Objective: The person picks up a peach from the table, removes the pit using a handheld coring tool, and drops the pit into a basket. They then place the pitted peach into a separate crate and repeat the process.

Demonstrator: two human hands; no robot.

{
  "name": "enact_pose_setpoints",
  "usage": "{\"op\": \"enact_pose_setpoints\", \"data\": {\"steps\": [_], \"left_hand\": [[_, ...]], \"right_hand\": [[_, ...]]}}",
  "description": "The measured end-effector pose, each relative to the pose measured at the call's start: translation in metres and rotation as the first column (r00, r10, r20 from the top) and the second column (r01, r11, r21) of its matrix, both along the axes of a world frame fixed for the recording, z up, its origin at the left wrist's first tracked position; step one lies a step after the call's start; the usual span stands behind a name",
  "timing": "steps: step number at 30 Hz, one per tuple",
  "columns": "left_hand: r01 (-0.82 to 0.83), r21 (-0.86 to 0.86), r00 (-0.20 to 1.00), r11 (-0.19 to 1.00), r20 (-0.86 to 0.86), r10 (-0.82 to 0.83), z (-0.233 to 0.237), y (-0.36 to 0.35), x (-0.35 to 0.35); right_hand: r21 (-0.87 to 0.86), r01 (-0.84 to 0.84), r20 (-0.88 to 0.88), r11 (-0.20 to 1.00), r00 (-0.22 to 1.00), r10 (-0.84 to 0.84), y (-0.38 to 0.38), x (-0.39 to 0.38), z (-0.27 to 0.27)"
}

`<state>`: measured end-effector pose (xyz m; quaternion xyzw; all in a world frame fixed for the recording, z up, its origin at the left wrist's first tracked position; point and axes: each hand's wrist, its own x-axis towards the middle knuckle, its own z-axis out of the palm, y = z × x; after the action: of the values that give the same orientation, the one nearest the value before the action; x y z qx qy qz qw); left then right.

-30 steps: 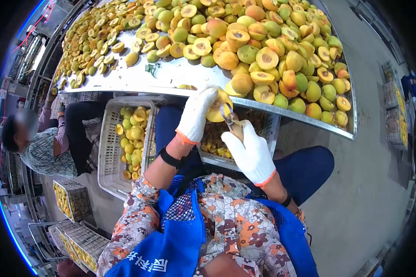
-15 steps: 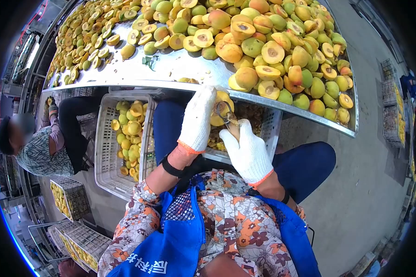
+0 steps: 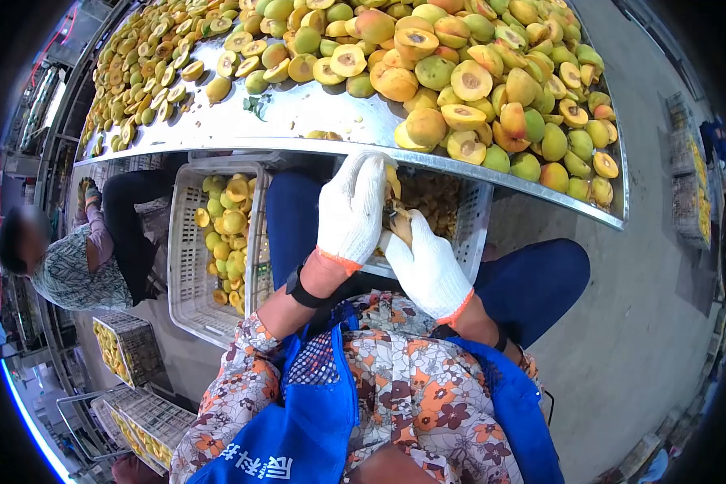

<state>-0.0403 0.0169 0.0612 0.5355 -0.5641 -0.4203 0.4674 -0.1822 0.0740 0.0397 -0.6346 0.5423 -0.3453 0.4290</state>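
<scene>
Below the table (image 3: 315,121), fruit (image 3: 392,181) apparently inside left hand (image 3: 352,208).

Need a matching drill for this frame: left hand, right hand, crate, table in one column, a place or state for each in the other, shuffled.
1 left hand
2 right hand
3 crate
4 table

A grip shut on a tool
B bears a pile of halves
C curled round a fruit
D under the table's rim, to the left

Pairs: 1-C, 2-A, 3-D, 4-B
</scene>
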Motion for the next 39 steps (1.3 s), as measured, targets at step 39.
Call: {"op": "enact_pose_setpoints", "data": {"steps": [39], "left_hand": [[0.309, -0.007, 0.829, 0.951, -0.487, -0.274, -0.015, -0.009, 0.049]], "right_hand": [[0.424, -0.737, 0.9, 0.527, 0.409, -0.152, -0.016, 0.011, 0.018]]}}
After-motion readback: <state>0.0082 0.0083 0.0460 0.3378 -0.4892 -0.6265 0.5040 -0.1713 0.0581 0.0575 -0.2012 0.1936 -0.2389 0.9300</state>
